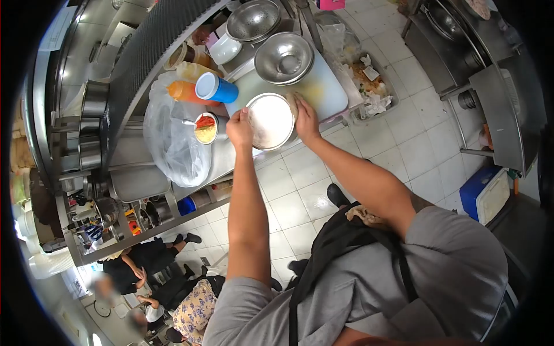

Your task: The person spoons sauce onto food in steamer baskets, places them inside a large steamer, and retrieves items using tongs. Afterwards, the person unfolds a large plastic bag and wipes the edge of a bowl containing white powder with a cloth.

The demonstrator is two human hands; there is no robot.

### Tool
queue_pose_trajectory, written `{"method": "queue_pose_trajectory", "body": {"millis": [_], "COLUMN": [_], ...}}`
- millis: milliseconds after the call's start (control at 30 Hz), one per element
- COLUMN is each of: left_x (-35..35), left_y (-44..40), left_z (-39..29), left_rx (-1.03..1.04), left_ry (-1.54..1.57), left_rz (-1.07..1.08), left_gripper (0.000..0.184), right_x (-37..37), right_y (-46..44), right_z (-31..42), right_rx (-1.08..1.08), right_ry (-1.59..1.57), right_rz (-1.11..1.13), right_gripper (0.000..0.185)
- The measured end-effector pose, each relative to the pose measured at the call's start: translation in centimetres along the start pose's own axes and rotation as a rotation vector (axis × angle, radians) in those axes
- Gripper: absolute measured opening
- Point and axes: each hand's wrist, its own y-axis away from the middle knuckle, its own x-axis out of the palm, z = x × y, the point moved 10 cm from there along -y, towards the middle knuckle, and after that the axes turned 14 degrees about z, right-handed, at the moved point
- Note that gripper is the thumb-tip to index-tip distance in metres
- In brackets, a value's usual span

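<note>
Between my two hands is a round metal dish (269, 122) with a bright, shiny inside, over the near edge of a white cutting board (332, 95). My left hand (240, 130) grips its left rim, thumb on top. On the right rim my right hand (304, 119) is closed, with a bit of tan cloth (292, 105) by its fingers. Just beyond the dish sit stacked metal bowls (284, 59). Left of it stand a blue container with a white lid (217, 87), an orange bottle (187, 92) and a tub of red and yellow food (206, 128).
A big clear plastic bag (173, 138) lies left on the counter. A bin of food scraps (372, 86) stands right of the board. Metal shelves (490, 98) and a blue cooler (485, 193) are farther right. Other people (193, 305) are at the lower left.
</note>
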Motion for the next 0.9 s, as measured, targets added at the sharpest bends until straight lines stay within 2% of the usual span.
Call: {"method": "queue_pose_trajectory", "body": {"millis": [33,100,133,200,233,267,300,333,400,433,500,533,567,667,700,800,833,900], "left_x": [-0.8,-1.2,-1.5,-0.2,0.3,1.5,1.1,0.5,-2.2,-2.3,-1.6,-1.3,-1.6,-2.8,-3.1,-3.0,-2.7,-2.8], "left_y": [1.9,4.7,6.0,6.4,6.2,8.3,8.4,7.5,2.1,0.8,-1.2,-2.0,-1.3,1.7,2.8,5.2,6.3,6.9], "left_z": [-2.1,-2.1,-1.8,3.1,4.6,2.4,2.1,1.9,0.7,-1.4,0.3,0.8,0.7,0.6,-0.1,1.0,1.1,1.3], "left_rx": [0.039,-0.132,-0.216,-0.219,-0.213,-0.447,-0.449,-0.446,-0.064,0.157,0.177,0.189,0.135,0.036,-0.004,-0.128,-0.167,-0.215], "left_ry": [-0.054,-0.070,-0.077,0.063,0.141,0.445,0.404,0.361,0.046,-0.073,0.094,0.175,0.147,0.092,-0.080,-0.037,0.097,0.085], "left_rz": [-0.113,-0.278,-0.358,-0.413,-0.438,-0.205,-0.077,0.055,0.092,0.111,0.073,0.056,-0.004,-0.174,-0.197,-0.390,-0.458,-0.466], "left_gripper": [0.033,0.034,0.034,0.034,0.034,0.035,0.038,0.040,0.044,0.044,0.041,0.040,0.034,0.032,0.031,0.032,0.033,0.033], "right_x": [0.0,0.1,0.1,0.3,-0.6,-1.7,-2.5,-1.7,0.3,0.7,2.4,2.1,1.8,2.0,1.9,2.0,2.8,4.4], "right_y": [0.3,2.2,2.9,3.5,2.5,1.6,0.9,-0.9,-2.9,-3.5,-5.2,-5.1,-4.4,-0.6,1.1,5.8,6.9,8.7], "right_z": [-0.3,-0.2,0.5,1.4,2.4,3.2,4.0,3.2,1.1,0.6,0.4,0.5,0.7,1.4,2.1,5.2,5.3,4.9], "right_rx": [0.099,0.303,0.297,0.279,0.177,0.080,-0.009,0.037,0.155,0.125,0.043,0.074,0.111,0.189,0.190,0.255,0.259,0.265], "right_ry": [-0.113,-0.341,-0.300,-0.217,-0.186,-0.153,-0.120,-0.150,-0.207,-0.219,-0.242,-0.203,-0.164,-0.081,-0.060,0.044,0.006,-0.066], "right_rz": [-0.003,-0.007,-0.026,-0.068,-0.110,-0.148,-0.185,-0.053,0.217,0.230,0.256,0.192,0.136,-0.062,-0.146,-0.302,-0.273,-0.216], "right_gripper": [0.031,0.028,0.027,0.026,0.025,0.024,0.024,0.023,0.022,0.022,0.021,0.021,0.022,0.019,0.019,0.024,0.025,0.026]}}
